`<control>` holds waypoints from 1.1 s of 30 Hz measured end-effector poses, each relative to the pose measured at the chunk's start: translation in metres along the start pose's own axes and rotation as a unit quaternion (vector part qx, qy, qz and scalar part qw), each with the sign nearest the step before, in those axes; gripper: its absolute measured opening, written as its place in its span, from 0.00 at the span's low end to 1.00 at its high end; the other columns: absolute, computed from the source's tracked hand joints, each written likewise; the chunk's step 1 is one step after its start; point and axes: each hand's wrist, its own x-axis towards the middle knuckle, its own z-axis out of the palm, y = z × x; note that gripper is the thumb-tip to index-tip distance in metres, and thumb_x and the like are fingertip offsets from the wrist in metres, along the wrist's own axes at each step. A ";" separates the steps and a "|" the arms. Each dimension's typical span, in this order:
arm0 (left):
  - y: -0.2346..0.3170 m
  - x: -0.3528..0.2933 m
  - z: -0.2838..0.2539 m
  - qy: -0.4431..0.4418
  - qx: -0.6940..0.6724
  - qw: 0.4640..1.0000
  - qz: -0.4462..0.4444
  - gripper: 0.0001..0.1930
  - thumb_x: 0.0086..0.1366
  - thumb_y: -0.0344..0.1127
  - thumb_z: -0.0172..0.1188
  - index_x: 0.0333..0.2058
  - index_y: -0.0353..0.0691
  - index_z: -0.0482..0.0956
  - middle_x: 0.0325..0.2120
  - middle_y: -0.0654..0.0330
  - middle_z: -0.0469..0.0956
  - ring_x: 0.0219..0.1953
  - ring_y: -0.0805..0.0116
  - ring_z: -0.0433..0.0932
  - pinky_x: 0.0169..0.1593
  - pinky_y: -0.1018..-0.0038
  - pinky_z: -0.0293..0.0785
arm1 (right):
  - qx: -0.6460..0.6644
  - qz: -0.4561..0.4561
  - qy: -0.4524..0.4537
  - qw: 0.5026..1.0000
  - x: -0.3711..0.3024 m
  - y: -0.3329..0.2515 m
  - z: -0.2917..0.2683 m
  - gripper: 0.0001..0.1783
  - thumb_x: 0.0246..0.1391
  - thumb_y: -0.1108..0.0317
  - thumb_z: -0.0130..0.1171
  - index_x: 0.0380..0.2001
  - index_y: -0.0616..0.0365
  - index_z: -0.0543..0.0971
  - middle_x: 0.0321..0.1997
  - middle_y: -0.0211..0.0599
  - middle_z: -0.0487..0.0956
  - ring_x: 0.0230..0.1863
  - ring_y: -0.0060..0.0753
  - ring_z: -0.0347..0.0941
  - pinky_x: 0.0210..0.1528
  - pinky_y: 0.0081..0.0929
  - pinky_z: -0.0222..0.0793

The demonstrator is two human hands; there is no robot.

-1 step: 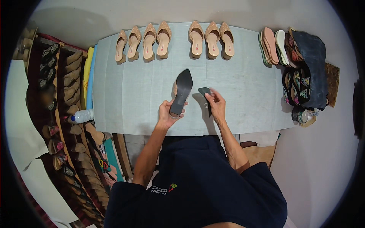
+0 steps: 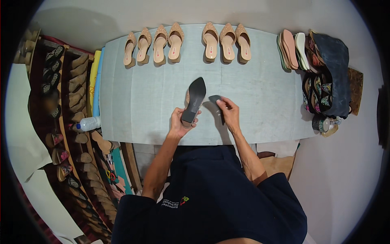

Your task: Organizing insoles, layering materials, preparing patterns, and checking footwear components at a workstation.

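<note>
My left hand [image 2: 178,122] grips a heeled mule [image 2: 196,99] by its heel end, with the black sole turned up and the pointed toe away from me. Some beige upper shows along the shoe's left side. In my right hand [image 2: 230,116] a thin, dark grey flat piece [image 2: 215,99] is pinched between thumb and fingers. Its exact kind cannot be made out, and part of it is hidden by the hand. The piece is just right of the sole, apart from it.
Several beige mules [image 2: 175,44] stand along the far edge of the table [image 2: 142,93]. At the right are coloured soles [image 2: 288,49], a dark blue cloth [image 2: 333,73], floral sandals [image 2: 315,93] and a can [image 2: 321,123]. Shelves of shoe lasts [image 2: 77,99] and a bottle [image 2: 88,124] are left.
The mule has come slightly nearer to me and its sole is tilted a little differently. My right hand has shifted slightly left with the dark piece, toward the sole.
</note>
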 end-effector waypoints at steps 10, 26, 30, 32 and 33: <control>-0.012 0.007 -0.012 0.101 0.071 0.992 -0.023 0.24 0.76 0.54 0.42 0.52 0.39 0.72 0.32 0.48 0.81 0.20 0.66 0.74 0.22 0.72 0.70 | -0.311 -0.176 -0.042 0.933 0.066 -0.008 0.060 0.12 0.57 0.55 0.66 0.39 0.48 0.88 0.36 0.36 0.76 0.31 0.39 0.76 0.32 0.37 0.70; -0.013 0.003 -0.041 0.076 0.010 0.997 -0.018 0.25 0.75 0.53 0.44 0.54 0.35 0.71 0.33 0.46 0.80 0.19 0.64 0.75 0.22 0.70 0.71 | -0.286 -0.168 -0.065 0.941 0.056 0.011 0.091 0.15 0.53 0.48 0.67 0.34 0.45 0.89 0.31 0.34 0.81 0.37 0.44 0.80 0.38 0.40 0.72; -0.013 0.010 -0.027 0.060 0.005 0.998 -0.033 0.24 0.75 0.52 0.45 0.54 0.35 0.71 0.33 0.46 0.79 0.19 0.63 0.74 0.21 0.71 0.70 | -0.285 -0.065 0.025 0.956 0.113 0.014 0.067 0.17 0.54 0.47 0.67 0.34 0.49 0.88 0.30 0.37 0.79 0.37 0.45 0.79 0.40 0.39 0.72; -0.010 0.008 -0.028 0.067 0.004 0.997 -0.042 0.24 0.75 0.52 0.45 0.54 0.35 0.71 0.33 0.46 0.79 0.19 0.63 0.74 0.21 0.72 0.70 | -0.279 -0.091 0.003 0.956 0.109 0.015 0.062 0.20 0.55 0.47 0.66 0.34 0.54 0.87 0.31 0.40 0.79 0.36 0.46 0.78 0.40 0.40 0.71; -0.008 0.004 -0.034 0.061 -0.015 0.997 -0.048 0.24 0.75 0.52 0.45 0.54 0.36 0.71 0.33 0.46 0.79 0.19 0.62 0.74 0.21 0.71 0.70 | -0.238 -0.076 0.004 0.968 0.085 0.018 0.065 0.21 0.56 0.48 0.66 0.34 0.57 0.87 0.31 0.42 0.78 0.35 0.45 0.77 0.38 0.39 0.71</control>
